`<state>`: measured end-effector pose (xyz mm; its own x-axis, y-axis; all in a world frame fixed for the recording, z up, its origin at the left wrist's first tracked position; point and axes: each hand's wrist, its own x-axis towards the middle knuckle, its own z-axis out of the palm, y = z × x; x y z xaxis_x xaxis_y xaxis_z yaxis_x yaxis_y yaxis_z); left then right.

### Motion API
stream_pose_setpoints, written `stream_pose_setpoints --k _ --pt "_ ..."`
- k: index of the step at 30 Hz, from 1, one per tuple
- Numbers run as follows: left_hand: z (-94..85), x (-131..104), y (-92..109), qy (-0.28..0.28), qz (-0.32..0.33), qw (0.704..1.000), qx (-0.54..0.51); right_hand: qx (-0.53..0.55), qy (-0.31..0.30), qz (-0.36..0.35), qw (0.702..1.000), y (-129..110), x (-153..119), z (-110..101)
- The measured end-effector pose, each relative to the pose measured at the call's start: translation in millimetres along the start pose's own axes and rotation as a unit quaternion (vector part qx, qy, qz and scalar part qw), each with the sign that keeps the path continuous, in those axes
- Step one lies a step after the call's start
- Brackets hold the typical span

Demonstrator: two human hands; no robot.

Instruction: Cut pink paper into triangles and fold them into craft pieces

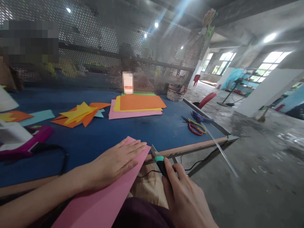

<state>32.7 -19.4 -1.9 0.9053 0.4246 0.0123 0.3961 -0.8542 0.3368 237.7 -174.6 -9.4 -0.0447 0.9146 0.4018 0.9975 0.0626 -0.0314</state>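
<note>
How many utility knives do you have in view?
1: the black-and-teal utility knife with a metal blade, held in the right hand, its tip close to a corner of the pink paper sheet under the left hand. Others could be hidden.

The left hand (pixel 120 159) lies flat, palm down — the right hand (pixel 185 190) curls in a grip.

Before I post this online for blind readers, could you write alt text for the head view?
A person's left hand lies flat on pink paper overhanging a blue table, while the right hand holds a utility knife, its blade near a paper corner. Beyond are stacked colored sheets, orange and yellow cut pieces, and scissors.
</note>
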Motion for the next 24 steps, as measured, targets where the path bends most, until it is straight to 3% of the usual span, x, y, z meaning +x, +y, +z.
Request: stream_pose_setpoints --k 5,9,13,18,21,24 --pt "-3.2 0 3 -0.006 -0.010 1.000 0.003 -0.001 0.010 -0.001 1.000 4 2 -7" --pt "3.0 2 3 0.038 0.016 0.999 0.027 -0.056 0.010 0.061 0.997 20 24 -26" --pt "8.4 3 1 0.059 0.028 0.997 0.039 -0.144 0.008 0.156 0.977 60 71 -28" --pt "-1.1 2 2 0.022 0.002 1.000 0.005 -0.158 0.005 0.157 0.975 111 122 -6" --pt "-6.7 3 1 0.005 -0.007 1.000 -0.023 -0.145 0.020 0.117 0.982 96 118 -2" --pt "-8.8 5 0 0.016 -0.008 0.998 -0.060 -0.090 0.009 -0.024 0.996 45 87 0"
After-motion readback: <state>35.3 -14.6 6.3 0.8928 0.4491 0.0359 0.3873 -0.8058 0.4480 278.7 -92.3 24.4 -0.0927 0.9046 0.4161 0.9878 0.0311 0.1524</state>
